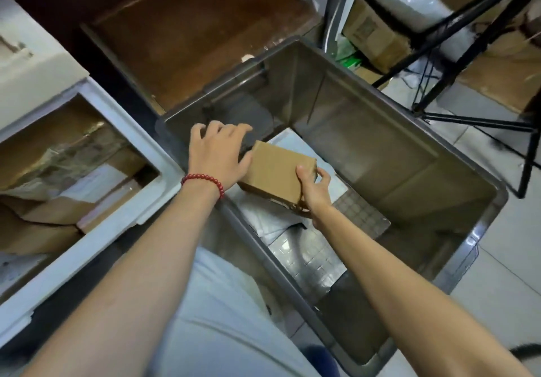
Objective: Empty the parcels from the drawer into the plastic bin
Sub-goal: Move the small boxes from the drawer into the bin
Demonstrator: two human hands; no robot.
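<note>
The right hand (314, 190) grips the near corner of a plain rectangular cardboard box (276, 171) held inside the smooth grey plastic bin (380, 157). The left hand (218, 154), fingers spread, touches its far end. The white drawer (73, 262) lies alongside.

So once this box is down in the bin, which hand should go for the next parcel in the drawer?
Probably left. The left hand only rests on the box and is nearer the drawer; the right hand grips the box, farther away.
</note>
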